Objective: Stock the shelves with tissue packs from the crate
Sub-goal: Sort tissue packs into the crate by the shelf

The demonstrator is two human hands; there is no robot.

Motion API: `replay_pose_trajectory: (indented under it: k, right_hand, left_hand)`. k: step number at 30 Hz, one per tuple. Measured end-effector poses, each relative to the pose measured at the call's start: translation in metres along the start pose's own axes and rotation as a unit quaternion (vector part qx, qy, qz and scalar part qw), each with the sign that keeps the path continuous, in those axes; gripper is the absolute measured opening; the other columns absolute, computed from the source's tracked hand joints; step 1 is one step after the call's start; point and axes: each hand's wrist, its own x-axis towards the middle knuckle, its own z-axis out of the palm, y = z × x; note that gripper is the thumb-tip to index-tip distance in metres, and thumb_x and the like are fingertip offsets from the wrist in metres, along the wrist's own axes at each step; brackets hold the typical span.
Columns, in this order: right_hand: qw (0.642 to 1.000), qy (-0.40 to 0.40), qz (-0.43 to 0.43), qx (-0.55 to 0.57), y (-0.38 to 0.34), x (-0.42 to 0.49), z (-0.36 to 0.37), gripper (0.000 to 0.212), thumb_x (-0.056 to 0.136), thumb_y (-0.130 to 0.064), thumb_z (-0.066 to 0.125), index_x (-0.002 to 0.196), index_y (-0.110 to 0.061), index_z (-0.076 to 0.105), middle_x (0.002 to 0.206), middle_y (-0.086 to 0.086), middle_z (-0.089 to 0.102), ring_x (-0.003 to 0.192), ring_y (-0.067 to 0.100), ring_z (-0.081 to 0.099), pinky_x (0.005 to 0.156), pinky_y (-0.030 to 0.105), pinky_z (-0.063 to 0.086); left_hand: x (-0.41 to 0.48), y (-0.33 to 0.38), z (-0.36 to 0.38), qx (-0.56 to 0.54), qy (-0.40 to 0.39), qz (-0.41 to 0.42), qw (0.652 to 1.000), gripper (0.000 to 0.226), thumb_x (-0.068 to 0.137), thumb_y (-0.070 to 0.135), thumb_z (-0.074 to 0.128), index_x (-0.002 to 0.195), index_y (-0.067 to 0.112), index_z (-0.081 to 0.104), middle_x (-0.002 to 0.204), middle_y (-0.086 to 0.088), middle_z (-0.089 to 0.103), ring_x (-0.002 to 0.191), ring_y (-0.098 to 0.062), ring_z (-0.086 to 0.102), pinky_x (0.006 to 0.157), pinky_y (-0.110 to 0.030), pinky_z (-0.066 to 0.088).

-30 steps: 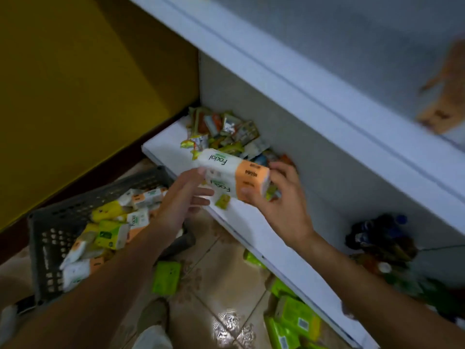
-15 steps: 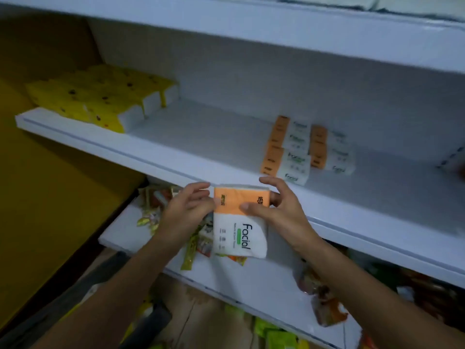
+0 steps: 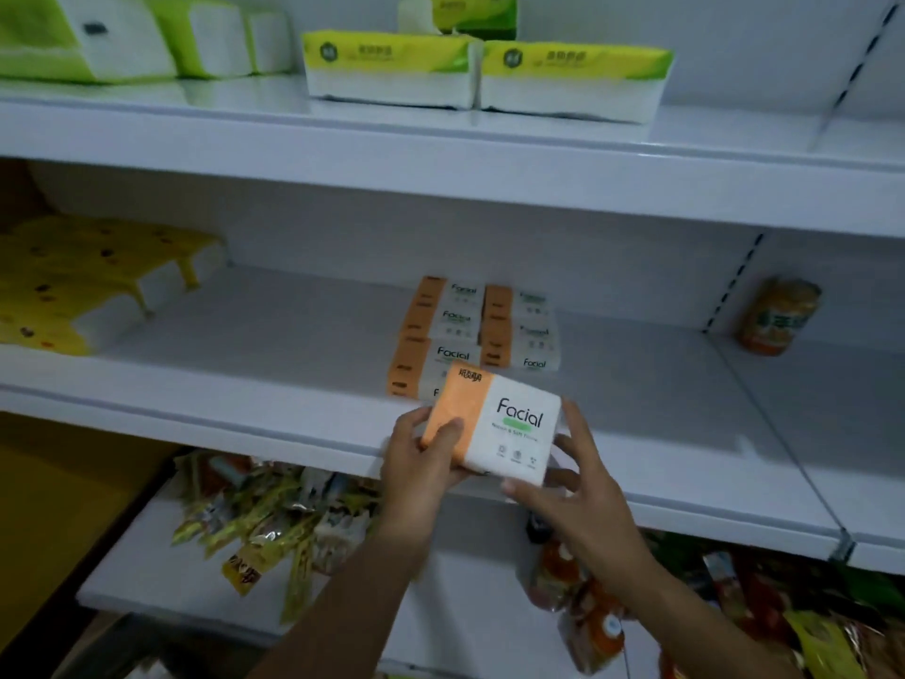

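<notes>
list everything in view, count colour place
held tissue pack: one, orange and white, at front edge of middle shelf
stacked tissue packs: about six, orange and white, middle shelf centre
yellow packs: several, yellow, middle shelf left
green packs: at least five, green and white, top shelf
can: one, orange, middle shelf right bay
sachets: many, mixed colours, lower shelf
left hand: one, grips held pack's orange end
right hand: one, holds held pack's white end

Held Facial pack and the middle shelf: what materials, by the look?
Facial pack: likely thin plastic film over soft tissue, printed, faint sheen, rounded corners. Middle shelf: probably painted sheet metal, smooth white, soft reflections, folded front lip; laminate not excluded.
</notes>
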Motion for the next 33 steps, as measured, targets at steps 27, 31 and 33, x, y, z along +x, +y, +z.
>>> replay_pose_trajectory:
  k: [27, 31, 33]
  right_hand:
    - [0.908, 0.097, -0.036, -0.406, 0.047, 0.119, -0.025, 0.065, 0.076, -0.045, 0.071, 0.133, -0.022, 0.051, 0.136, 0.01, 0.042, 0.124, 0.031, 0.035, 0.098, 0.044, 0.035]
    - [0.938, 0.104, -0.118, -0.308, 0.01, 0.118, 0.003, 0.069, 0.069, -0.054, 0.051, 0.129, -0.02, 0.052, 0.134, 0.009, 0.044, 0.125, 0.027, 0.033, 0.101, 0.036, 0.029]
    - [0.948, 0.077, -0.151, -0.269, -0.009, 0.12, 0.037, 0.067, 0.069, -0.053, 0.048, 0.127, -0.019, 0.054, 0.131, 0.009, 0.047, 0.124, 0.027, 0.037, 0.104, 0.041, 0.033]
  left_hand:
    - [0.045, -0.012, -0.043, 0.136, 0.123, 0.045, 0.982, 0.017, 0.088, 0.01, 0.051, 0.1, 0.015, 0.062, 0.089, -0.008, 0.065, 0.075, -0.019, 0.059, 0.063, -0.027, 0.041]
    - [0.042, 0.005, -0.078, 0.113, 0.151, 0.073, 0.979, 0.014, 0.088, 0.008, 0.053, 0.094, 0.017, 0.062, 0.084, -0.006, 0.062, 0.071, -0.015, 0.056, 0.061, -0.026, 0.043]
    - [0.035, 0.013, -0.112, 0.106, 0.169, 0.068, 0.978, 0.014, 0.089, 0.009, 0.054, 0.099, 0.016, 0.06, 0.083, -0.005, 0.06, 0.072, -0.015, 0.057, 0.063, -0.027, 0.044]
